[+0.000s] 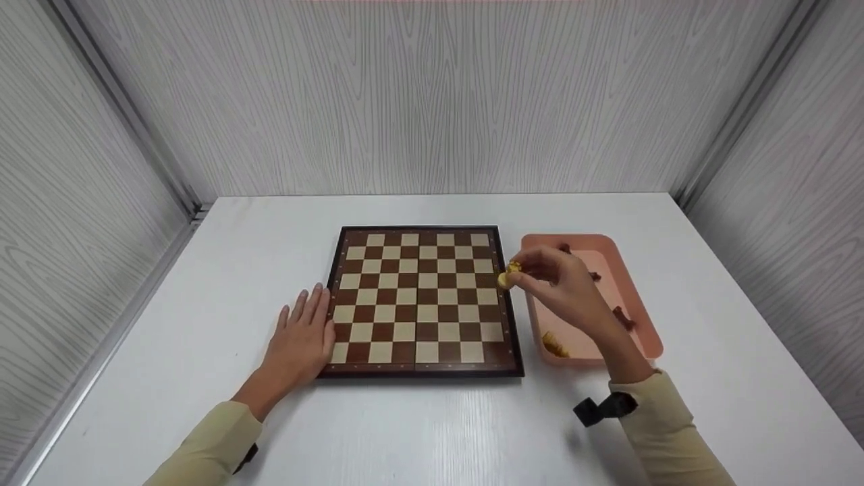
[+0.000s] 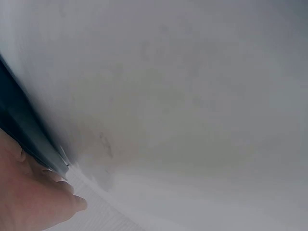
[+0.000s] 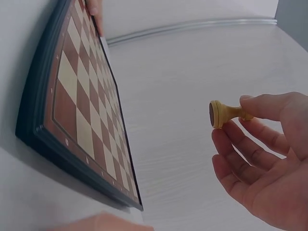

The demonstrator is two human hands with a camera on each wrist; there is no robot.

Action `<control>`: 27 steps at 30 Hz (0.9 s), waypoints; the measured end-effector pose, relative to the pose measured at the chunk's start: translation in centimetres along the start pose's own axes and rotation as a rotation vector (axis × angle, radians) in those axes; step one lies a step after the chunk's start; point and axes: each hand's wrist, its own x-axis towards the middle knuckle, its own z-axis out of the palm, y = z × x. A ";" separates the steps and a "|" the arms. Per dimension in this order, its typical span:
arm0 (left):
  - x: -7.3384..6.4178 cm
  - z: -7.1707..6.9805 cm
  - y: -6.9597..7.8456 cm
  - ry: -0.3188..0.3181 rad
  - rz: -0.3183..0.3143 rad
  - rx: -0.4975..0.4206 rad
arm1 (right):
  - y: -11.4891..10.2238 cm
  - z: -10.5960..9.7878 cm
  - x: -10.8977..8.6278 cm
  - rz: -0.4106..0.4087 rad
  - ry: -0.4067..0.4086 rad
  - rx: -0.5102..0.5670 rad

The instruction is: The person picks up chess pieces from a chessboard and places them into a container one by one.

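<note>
A brown-and-cream chessboard [image 1: 416,297] lies flat on the white table, its squares bare. My right hand [image 1: 563,283] pinches a yellow chess piece [image 1: 504,281] by its upper part, above the gap between the board's right edge and the pink tray [image 1: 641,297]. In the right wrist view, the piece [image 3: 224,114] is tipped sideways, its dark base facing the board; fingers cover its top, so its kind is unclear. My left hand [image 1: 300,341] rests with extended fingers along the board's left edge. The left wrist view shows that hand [image 2: 33,199] against the dark board side [image 2: 24,115].
Inside the tray lie several dark brown pieces, one [image 1: 624,318] near its right wall, and yellow pieces [image 1: 555,344] at its near left corner. White wood-grain panels [image 1: 432,101] enclose the table at the back and both sides.
</note>
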 end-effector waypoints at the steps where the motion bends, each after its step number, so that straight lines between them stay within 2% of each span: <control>1: 0.0 0.0 0.0 -0.006 -0.003 0.005 | 0.1 -0.3 -0.1 0.006 0.001 0.007; 7: 0.3 0.3 0.0 -0.009 -0.002 0.000 | 1.0 -2.5 -0.6 0.002 0.025 0.056; 11: 0.2 0.2 -0.1 -0.003 -0.005 -0.005 | 1.3 -3.8 -0.7 -0.010 0.030 0.041; 14: 0.2 0.1 -0.1 0.003 -0.007 -0.003 | 1.6 -4.7 -0.7 0.007 0.028 0.013; 18: 0.3 0.2 -0.1 0.014 -0.001 -0.003 | 2.0 -5.9 -1.2 0.055 0.064 -0.033; 21: 0.4 0.1 -0.1 0.002 0.000 0.001 | 2.4 -6.8 -1.8 0.077 0.086 -0.079; 27: -0.1 0.3 -0.1 -0.014 -0.012 -0.005 | 3.1 -7.9 -2.5 0.101 0.080 -0.106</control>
